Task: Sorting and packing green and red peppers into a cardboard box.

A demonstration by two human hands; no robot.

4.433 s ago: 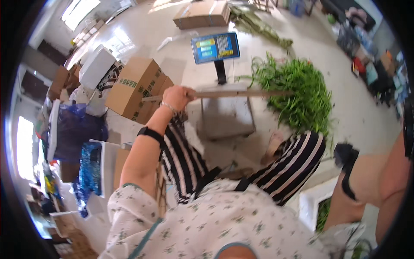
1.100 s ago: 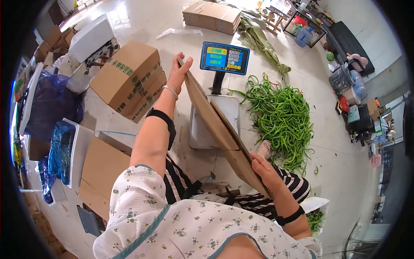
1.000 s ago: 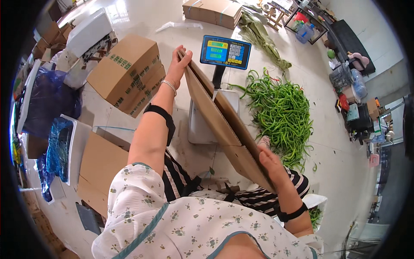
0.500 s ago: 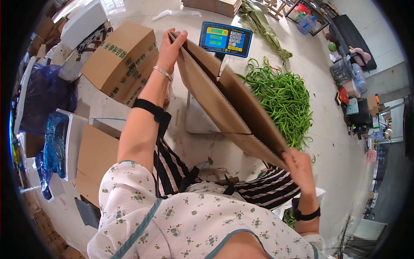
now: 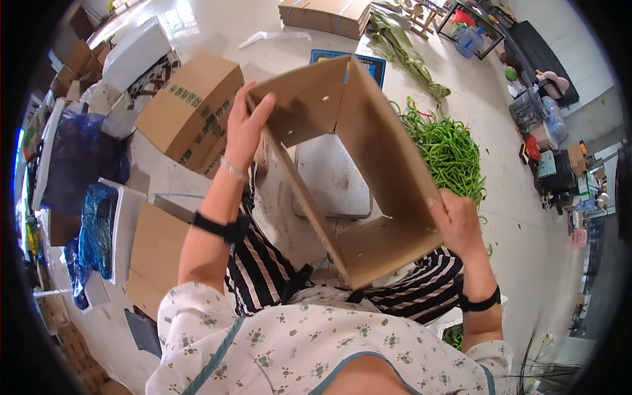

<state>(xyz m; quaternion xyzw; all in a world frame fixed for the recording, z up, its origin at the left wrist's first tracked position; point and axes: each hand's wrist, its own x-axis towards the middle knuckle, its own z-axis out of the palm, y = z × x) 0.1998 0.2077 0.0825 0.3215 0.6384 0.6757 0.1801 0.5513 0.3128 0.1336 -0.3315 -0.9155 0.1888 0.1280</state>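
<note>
A brown cardboard box is spread into a four-sided sleeve between my hands, tilted over the scale. Its ends facing me and away are open, so the metal scale platform shows through it. My left hand grips the upper left corner, thumb over the edge. My right hand is closed on the lower right corner, some fingers hidden behind the cardboard. Behind the box's top edge, the blue scale display is mostly covered. A heap of long green chili peppers lies on the floor to the right.
A taped brown carton stands on the left, with another open carton nearer me. White foam boxes and blue plastic wrap sit farther left. Flattened cardboard is stacked at the back, beside a green sack.
The folded cardboard has been pulled apart into an open box shape. My left hand has come down and slightly left, and the box now covers most of the scale display.
</note>
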